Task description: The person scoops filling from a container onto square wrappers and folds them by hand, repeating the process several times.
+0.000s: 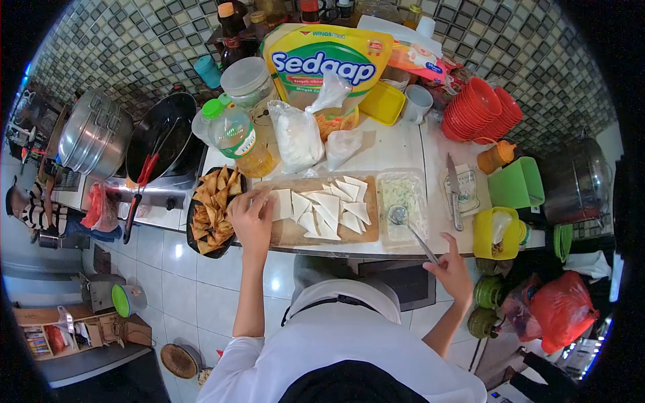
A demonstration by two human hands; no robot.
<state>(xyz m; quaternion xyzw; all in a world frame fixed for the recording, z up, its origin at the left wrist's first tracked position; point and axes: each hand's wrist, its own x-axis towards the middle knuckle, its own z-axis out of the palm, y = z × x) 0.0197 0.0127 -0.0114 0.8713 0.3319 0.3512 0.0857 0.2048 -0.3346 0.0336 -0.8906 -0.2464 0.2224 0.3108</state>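
My left hand point(251, 218) is at the left end of a wooden board point(272, 232), fingers bent but apart. Its fingertips lie against the edge of a white pastry wrapper point(281, 204); I cannot make out a grip. Several cut wrapper triangles point(326, 211) are spread over the board. Left of this hand, a black tray point(213, 254) is heaped with browned fried triangles point(213, 211). My right hand point(450, 272) has thumb and fingers apart around the handle end of a metal spoon point(422, 243). The spoon's bowl rests in a clear container point(422, 185) of pale, green-flecked filling point(396, 187).
Behind the board stand an oil bottle point(235, 138), a bag of white powder point(295, 138) and a yellow Sedaap pouch point(326, 50). A knife point(455, 195) lies at right, near stacked red bowls point(474, 114). A black wok point(161, 134) sits on the left stove. Another person point(44, 208) is at far left.
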